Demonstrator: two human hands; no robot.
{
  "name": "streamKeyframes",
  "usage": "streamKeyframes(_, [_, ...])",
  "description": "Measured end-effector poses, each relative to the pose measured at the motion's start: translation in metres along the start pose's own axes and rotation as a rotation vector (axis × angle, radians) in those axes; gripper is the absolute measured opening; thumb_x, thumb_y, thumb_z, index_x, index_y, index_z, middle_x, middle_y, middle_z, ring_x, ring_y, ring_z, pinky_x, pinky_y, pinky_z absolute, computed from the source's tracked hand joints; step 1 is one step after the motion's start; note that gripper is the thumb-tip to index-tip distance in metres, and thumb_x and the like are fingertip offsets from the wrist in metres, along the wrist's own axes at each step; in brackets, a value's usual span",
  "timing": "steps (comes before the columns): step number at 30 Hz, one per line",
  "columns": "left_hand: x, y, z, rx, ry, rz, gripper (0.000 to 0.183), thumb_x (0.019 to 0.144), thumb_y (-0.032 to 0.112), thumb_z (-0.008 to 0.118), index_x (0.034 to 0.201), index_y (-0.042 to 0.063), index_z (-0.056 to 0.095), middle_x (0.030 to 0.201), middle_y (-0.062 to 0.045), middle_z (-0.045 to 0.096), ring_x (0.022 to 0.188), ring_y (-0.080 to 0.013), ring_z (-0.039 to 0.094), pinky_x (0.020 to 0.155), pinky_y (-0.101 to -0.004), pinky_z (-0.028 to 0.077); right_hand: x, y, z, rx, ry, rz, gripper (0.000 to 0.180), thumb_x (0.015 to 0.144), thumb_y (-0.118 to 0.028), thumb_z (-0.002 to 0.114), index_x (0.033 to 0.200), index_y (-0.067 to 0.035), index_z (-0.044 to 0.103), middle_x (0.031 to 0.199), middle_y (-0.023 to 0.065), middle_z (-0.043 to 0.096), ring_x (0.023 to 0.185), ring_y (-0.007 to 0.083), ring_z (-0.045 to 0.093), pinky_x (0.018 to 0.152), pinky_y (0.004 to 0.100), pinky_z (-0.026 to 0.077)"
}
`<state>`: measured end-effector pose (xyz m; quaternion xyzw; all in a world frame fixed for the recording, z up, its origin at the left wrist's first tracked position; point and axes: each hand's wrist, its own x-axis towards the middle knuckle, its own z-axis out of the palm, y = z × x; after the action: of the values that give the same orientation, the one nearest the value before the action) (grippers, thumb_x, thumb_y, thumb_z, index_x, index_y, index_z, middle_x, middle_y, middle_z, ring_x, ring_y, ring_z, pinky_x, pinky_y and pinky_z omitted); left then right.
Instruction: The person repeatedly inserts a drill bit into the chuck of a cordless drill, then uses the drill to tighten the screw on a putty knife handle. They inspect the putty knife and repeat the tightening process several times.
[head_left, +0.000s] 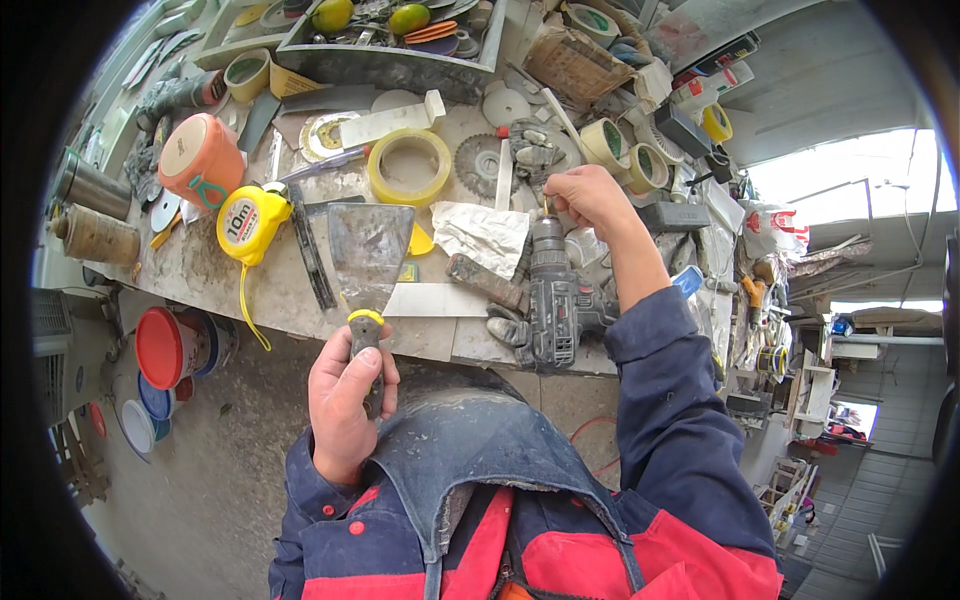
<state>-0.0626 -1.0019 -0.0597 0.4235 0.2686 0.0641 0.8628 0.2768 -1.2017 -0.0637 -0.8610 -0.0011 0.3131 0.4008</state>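
My left hand (343, 397) is wrapped around the dark handle of a wide putty knife (370, 247), its worn metal blade pointing away from me over the bench edge. On the right, a cordless drill (553, 300) lies on the bench with its chuck facing away. The fingertips of my right hand (589, 196) pinch a thin gold-coloured bit (547, 204) at the chuck's front; how far the bit sits inside is hidden. A grey work glove (510, 326) lies against the drill's left side. Beside the putty knife blade rests a black utility knife (312, 251).
The cluttered workbench (420, 337) holds a yellow tape measure (251, 223), a roll of clear tape (410, 166), crumpled paper (484, 236), an orange mug (201, 160) and a toothed saw disc (484, 163). A tray (390, 64) of parts stands behind. Lidded buckets (159, 349) are on the floor at left.
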Motion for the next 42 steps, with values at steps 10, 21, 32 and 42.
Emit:
streamKeyframes(10, [-0.002, 0.001, -0.004, -0.005, -0.021, 0.0, 0.034, 0.1, 0.023, 0.06, 0.124, -0.001, 0.06, 0.081, -0.008, 0.062, 0.054, -0.0121, 0.051, 0.048, -0.0254, 0.038, -0.009, 0.01, -0.003, -0.171, 0.104, -0.182, 0.02, 0.086, -0.02, 0.068, 0.087, 0.0, 0.073, 0.07, 0.0065, 0.064, 0.058, 0.0161, 0.055, 0.054, 0.0327, 0.042])
streamKeyframes(21, [-0.002, 0.0, -0.005, -0.046, -0.026, -0.009, 0.035, 0.098, 0.018, 0.062, 0.127, 0.0, 0.058, 0.083, -0.007, 0.063, 0.054, -0.0122, 0.052, 0.047, -0.0257, 0.038, -0.18, 0.063, -0.002, -0.902, 0.146, -0.604, 0.068, 0.074, -0.006, 0.061, 0.141, -0.007, 0.055, 0.124, 0.0143, 0.063, 0.118, 0.0356, 0.059, 0.106, 0.0466, 0.04])
streamKeyframes(32, [-0.014, 0.004, 0.007, 0.022, -0.046, 0.013, 0.036, 0.096, 0.016, 0.064, 0.127, 0.0, 0.058, 0.083, -0.007, 0.063, 0.053, -0.0114, 0.052, 0.047, -0.0252, 0.038, -0.164, 0.101, 0.007, -0.819, 0.307, -0.8, 0.075, 0.068, -0.002, 0.073, 0.14, -0.01, 0.056, 0.115, 0.0113, 0.064, 0.108, 0.0324, 0.062, 0.098, 0.0456, 0.044])
streamKeyframes(42, [-0.025, 0.003, 0.01, 0.041, -0.019, 0.068, 0.036, 0.096, 0.014, 0.064, 0.128, 0.0, 0.058, 0.082, -0.006, 0.063, 0.052, -0.0109, 0.052, 0.047, -0.0252, 0.038, -0.198, 0.085, -0.01, -0.59, 0.495, -0.992, 0.056, 0.069, 0.002, 0.071, 0.125, -0.006, 0.069, 0.11, 0.0126, 0.07, 0.103, 0.0323, 0.066, 0.094, 0.0437, 0.046])
